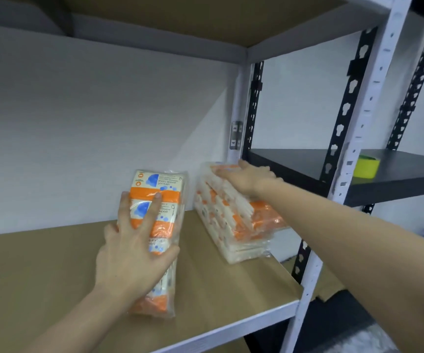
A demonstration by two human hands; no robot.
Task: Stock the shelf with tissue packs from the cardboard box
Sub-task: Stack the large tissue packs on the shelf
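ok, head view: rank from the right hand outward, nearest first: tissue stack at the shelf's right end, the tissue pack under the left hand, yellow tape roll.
1. Tissue stack: directly under the right hand, touching, at the shelf's right end.
2. Yellow tape roll: to the right, on the black shelf next door.
3. Tissue pack: to the left, gripped by the left hand.

1. The single head view looks forward and slightly down onto the brown shelf (pixel 53 271) from close range.
2. It faces the white back wall (pixel 91 123).
3. Both forearms enter from the bottom edge.
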